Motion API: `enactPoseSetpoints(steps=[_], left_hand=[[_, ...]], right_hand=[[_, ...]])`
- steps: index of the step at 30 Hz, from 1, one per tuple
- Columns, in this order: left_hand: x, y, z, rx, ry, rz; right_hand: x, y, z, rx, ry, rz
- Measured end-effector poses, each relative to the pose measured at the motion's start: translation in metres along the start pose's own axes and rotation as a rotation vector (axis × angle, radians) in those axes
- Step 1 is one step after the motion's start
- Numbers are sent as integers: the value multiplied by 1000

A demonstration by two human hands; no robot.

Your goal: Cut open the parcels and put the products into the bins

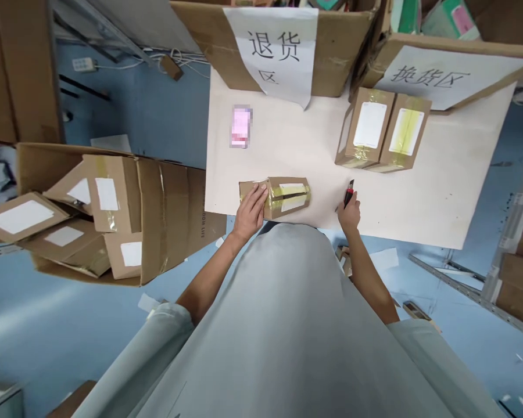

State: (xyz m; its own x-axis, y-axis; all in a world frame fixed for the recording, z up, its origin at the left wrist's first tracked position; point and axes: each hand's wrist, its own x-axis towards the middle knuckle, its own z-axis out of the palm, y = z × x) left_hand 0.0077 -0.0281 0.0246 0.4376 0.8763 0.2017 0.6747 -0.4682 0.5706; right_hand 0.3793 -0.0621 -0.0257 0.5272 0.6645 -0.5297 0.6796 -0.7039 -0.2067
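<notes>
Near the table's front edge lies a small cardboard box (289,197) with yellowish tape and a white label. A dark slit runs lengthwise through the tape and label. My left hand (251,213) grips the box at its left end, fingers laid over the cardboard; the thumb is hard to make out. In my right hand (350,213), to the right of the box and apart from it, is a box cutter (348,195) with a black and red handle. Its blade points away from me. My fingers are closed around the handle.
Two taped boxes (383,130) stand together at the table's (296,145) right. Behind are two large labelled cartons (340,52), holding goods. A blurred pink item (241,126) lies at the left. Left of the table, an open carton (169,215) holds several parcels (113,194).
</notes>
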Motion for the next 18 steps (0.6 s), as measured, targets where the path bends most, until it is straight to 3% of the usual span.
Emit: enactPoseSetpoints(steps=[4, 9, 11, 14, 18], left_hand=[[-11, -11, -14, 18, 69, -158], [-23, -33, -30, 34, 224, -369], [-21, -38, -35, -19, 233, -429], [-10, -40, -34, -146, 197, -488], [17, -35, -11, -381, 96, -586]], right_hand=[[-2, -17, 3, 114, 37, -155], [-24, -68, 17, 627, -384, -201], [-35, -86, 22, 775, -471, -211], [-45, -96, 23, 807, -434, -244], [-45, -79, 4, 751, -246, -237]])
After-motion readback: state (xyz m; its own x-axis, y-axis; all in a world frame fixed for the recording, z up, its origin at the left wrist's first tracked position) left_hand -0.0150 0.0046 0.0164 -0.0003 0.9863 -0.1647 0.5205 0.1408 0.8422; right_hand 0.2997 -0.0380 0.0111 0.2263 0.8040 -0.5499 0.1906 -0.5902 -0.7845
